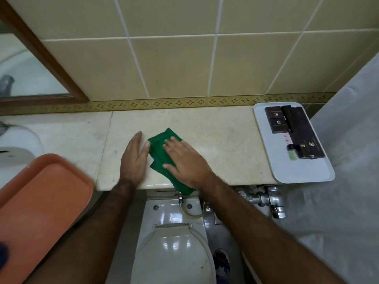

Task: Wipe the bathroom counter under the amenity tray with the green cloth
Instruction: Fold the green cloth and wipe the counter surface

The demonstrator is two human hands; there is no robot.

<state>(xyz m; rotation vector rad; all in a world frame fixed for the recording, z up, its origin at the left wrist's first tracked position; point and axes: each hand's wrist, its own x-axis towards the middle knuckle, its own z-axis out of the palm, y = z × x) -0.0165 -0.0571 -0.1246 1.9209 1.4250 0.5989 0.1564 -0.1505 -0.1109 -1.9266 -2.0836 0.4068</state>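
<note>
Pressing: right hand [184, 160] lies flat, palm down, fingers spread and straight on the green cloth [162, 154]; nothing is gripped, the cloth is only held down.
Left hand: left hand [134, 156] rests on its edge just left of the cloth, fingers straight and together, thumb tip touching the cloth's left border; it grips nothing.
Cloth: folded, in the centre of the frame on the counter [215, 136], its lower end hanging over the front edge.
Counter: pale stone slab running across the middle of the frame, bare around the hands.
Amenity tray: white amenity tray [303, 173] at the right end of the counter, well apart from the cloth, its lower right corner past the counter's edge; it carries dark boxes [276, 119] and a small green bottle [292, 153].
Lower left: orange tray [41, 201], blurred, close to the camera.
Bottom centre: toilet [174, 249], lid shut, below the counter's edge.
Upper frame: beige wall tiles [174, 62]; mirror frame [51, 58] at upper left.
</note>
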